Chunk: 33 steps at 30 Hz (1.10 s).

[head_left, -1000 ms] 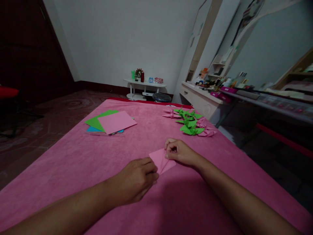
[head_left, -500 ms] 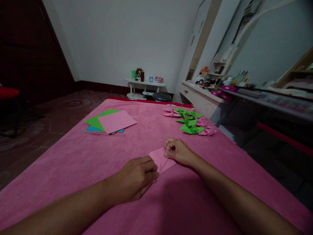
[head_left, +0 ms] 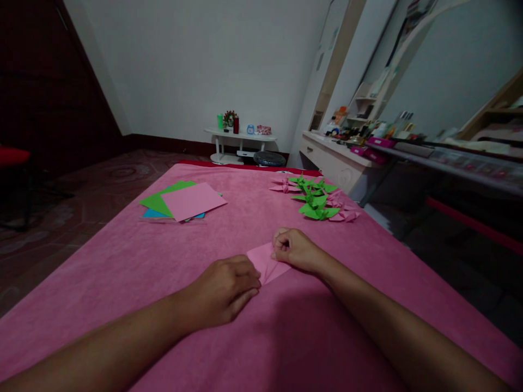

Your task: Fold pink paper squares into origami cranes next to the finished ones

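Note:
A small folded sheet of pink origami paper point(head_left: 265, 261) lies on the pink cloth between my hands, with crease lines running across it. My right hand point(head_left: 295, 249) pinches its upper right part between thumb and curled fingers. At the paper's lower left edge, my left hand point(head_left: 229, 286) has its fingers pressed together, the tips holding that edge down. Its thumb is mostly hidden under the hand. Beyond my right hand sit several folded paper cranes, green ones point(head_left: 318, 211) and pink ones point(head_left: 346, 209), grouped together.
Flat sheets of pink paper point(head_left: 194, 201), green paper point(head_left: 155, 201) and blue paper point(head_left: 152, 213) are stacked at the far left of the pink-covered surface point(head_left: 122, 272). A dresser point(head_left: 327, 158) with cosmetics stands to the right. A white low table point(head_left: 241, 135) is against the wall.
Both hands keep their hold on the pink paper. My left hand's fingers have shifted very slightly along its edge; the whole view has moved a little.

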Motion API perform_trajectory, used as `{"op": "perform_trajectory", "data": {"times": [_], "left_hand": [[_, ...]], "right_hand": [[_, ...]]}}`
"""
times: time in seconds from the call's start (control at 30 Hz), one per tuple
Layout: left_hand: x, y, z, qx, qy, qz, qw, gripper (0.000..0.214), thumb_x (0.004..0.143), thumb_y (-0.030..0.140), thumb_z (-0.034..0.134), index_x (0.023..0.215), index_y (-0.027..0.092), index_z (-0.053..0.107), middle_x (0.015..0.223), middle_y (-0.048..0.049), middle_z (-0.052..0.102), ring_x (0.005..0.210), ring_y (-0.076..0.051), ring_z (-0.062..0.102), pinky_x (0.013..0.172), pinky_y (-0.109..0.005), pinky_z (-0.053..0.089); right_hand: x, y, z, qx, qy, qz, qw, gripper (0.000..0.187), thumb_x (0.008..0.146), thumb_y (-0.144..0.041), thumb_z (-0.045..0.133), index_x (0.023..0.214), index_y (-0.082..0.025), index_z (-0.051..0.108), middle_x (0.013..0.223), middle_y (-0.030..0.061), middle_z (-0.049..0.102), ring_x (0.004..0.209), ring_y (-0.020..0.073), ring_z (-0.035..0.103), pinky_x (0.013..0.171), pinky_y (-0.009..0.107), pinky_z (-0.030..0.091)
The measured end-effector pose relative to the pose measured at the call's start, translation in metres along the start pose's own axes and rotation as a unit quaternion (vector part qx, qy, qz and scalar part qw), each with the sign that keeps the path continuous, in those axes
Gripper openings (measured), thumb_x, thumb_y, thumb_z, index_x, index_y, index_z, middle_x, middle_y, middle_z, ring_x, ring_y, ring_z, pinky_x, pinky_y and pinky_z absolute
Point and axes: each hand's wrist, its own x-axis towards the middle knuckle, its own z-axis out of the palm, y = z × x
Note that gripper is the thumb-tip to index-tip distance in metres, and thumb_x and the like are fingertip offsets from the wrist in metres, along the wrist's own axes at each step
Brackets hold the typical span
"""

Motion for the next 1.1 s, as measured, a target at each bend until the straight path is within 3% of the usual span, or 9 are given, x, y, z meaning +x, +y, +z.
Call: {"op": "perform_trajectory", "data": {"times": [0.17, 0.3, 0.47, 0.6, 0.8, 1.1], "left_hand": [[0.0005, 0.0003, 0.0005, -0.041, -0.020, -0.043, 0.998, 0.021, 0.088, 0.017, 0.040, 0.090, 0.016, 0.061, 0.081, -0.0073, 0.062, 0.080, -0.017, 0.056, 0.076, -0.031, 0.046], [0.0017, 0.0008, 0.0005, -0.041, -0.036, -0.078, 0.995, 0.027, 0.086, 0.015, 0.041, 0.108, 0.017, 0.056, 0.091, -0.0072, 0.062, 0.085, -0.017, 0.054, 0.077, -0.031, 0.044], [0.0035, -0.0005, 0.0001, -0.014, -0.072, -0.060, 0.996, 0.044, 0.082, 0.010, 0.041, 0.125, 0.020, 0.048, 0.097, -0.0083, 0.059, 0.088, -0.019, 0.052, 0.077, -0.031, 0.044], [0.0028, -0.0016, 0.0020, 0.004, -0.088, -0.064, 0.994, 0.044, 0.081, 0.008, 0.042, 0.122, 0.021, 0.051, 0.093, -0.0077, 0.058, 0.086, -0.019, 0.051, 0.075, -0.031, 0.044], [0.0032, -0.0021, 0.0025, -0.001, -0.056, -0.043, 0.997, 0.039, 0.083, 0.011, 0.040, 0.118, 0.022, 0.055, 0.090, -0.0076, 0.058, 0.084, -0.018, 0.052, 0.073, -0.030, 0.045], [0.0035, -0.0039, 0.0036, 0.002, -0.057, -0.035, 0.998, 0.033, 0.086, 0.014, 0.040, 0.111, 0.020, 0.059, 0.088, -0.0077, 0.058, 0.084, -0.017, 0.052, 0.074, -0.030, 0.044]], "right_hand": [[-0.0001, 0.0004, 0.0005, 0.001, 0.002, -0.001, 1.000, 0.020, 0.063, -0.011, 0.063, 0.050, -0.016, 0.048, 0.065, -0.0010, 0.051, 0.060, 0.0100, 0.048, 0.054, 0.021, 0.034], [-0.0002, -0.0009, 0.0000, -0.002, 0.001, -0.002, 1.000, 0.022, 0.062, -0.010, 0.062, 0.049, -0.016, 0.046, 0.063, -0.0016, 0.049, 0.061, 0.0102, 0.048, 0.055, 0.020, 0.034], [0.0005, -0.0014, 0.0002, 0.000, -0.001, 0.006, 1.000, 0.020, 0.062, -0.011, 0.062, 0.050, -0.016, 0.047, 0.064, -0.0017, 0.050, 0.060, 0.0097, 0.048, 0.054, 0.020, 0.034], [0.0012, -0.0007, 0.0010, -0.006, -0.003, 0.016, 1.000, 0.020, 0.062, -0.012, 0.063, 0.049, -0.016, 0.047, 0.064, -0.0014, 0.051, 0.060, 0.0100, 0.048, 0.054, 0.020, 0.034], [0.0009, -0.0020, 0.0003, -0.011, -0.005, 0.020, 1.000, 0.020, 0.062, -0.012, 0.062, 0.049, -0.016, 0.047, 0.063, -0.0014, 0.050, 0.061, 0.0105, 0.049, 0.054, 0.021, 0.034], [0.0012, -0.0024, -0.0008, -0.008, -0.011, 0.023, 1.000, 0.019, 0.062, -0.011, 0.063, 0.050, -0.016, 0.048, 0.065, -0.0015, 0.050, 0.061, 0.0103, 0.048, 0.054, 0.021, 0.034]]}}
